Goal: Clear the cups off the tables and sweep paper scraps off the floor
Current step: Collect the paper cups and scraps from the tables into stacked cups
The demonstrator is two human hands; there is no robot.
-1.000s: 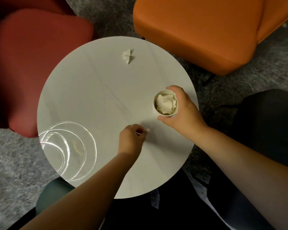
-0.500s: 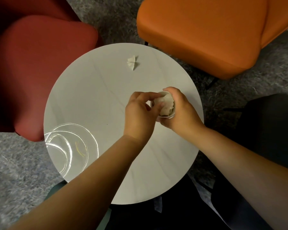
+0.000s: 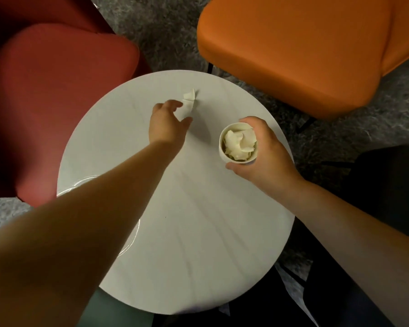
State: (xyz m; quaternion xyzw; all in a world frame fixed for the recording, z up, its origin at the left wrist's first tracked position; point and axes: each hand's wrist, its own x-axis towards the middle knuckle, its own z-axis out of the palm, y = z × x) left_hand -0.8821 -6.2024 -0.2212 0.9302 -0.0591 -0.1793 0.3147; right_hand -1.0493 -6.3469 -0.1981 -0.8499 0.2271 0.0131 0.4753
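Note:
A white paper cup (image 3: pixel 223 151) stuffed with crumpled white paper stands on the right side of the round white table (image 3: pixel 198 232). My right hand (image 3: pixel 262 152) grips the cup from its right side. A small white paper scrap (image 3: pixel 189 100) lies near the table's far edge. My left hand (image 3: pixel 168 123) reaches out to the scrap with thumb and fingers spread apart, holding nothing; its fingertips are right beside the scrap, and I cannot tell whether they touch it.
A red armchair (image 3: pixel 45 102) stands to the left and an orange armchair (image 3: pixel 305 50) at the far right. A dark seat (image 3: pixel 387 180) is at the right. Grey carpet (image 3: pixel 165 31) lies between them. A bright ring of reflected light marks the table's left part.
My left hand left the cup's mouth and stretched forward to the scrap at the far edge. My right hand kept hold of the cup.

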